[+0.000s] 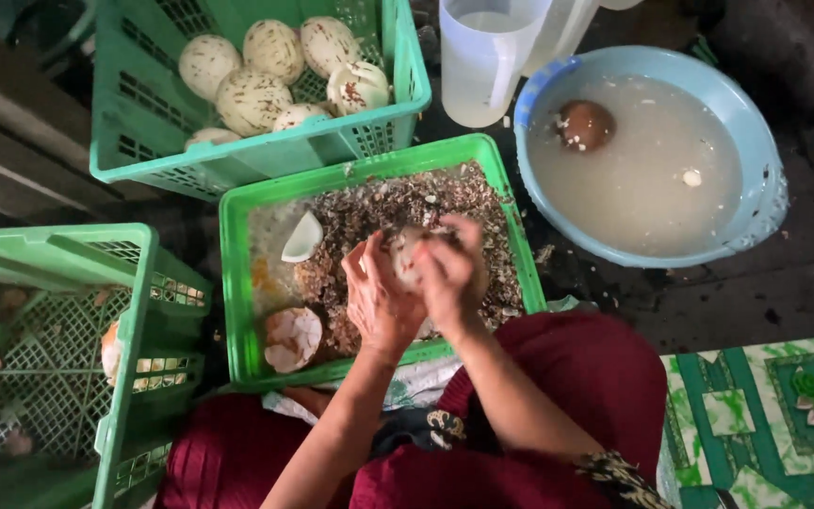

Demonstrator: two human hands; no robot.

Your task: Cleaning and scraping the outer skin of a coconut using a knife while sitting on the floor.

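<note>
Both hands, left hand [379, 302] and right hand [449, 273], clasp a pale half-peeled coconut kernel [407, 253] over the shavings-filled green plastic crate [237, 283]; six peeled kernels [252, 99] wait at eleven o'clock.

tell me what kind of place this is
Probably an informal food-prep spot on the ground: green plastic crates of peelings and pale peeled coconuts, and a blue plastic basin of cloudy water.

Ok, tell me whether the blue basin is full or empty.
Partly full: the blue basin holds cloudy water well below its rim, with a brown round thing and a small white scrap in it.
</note>
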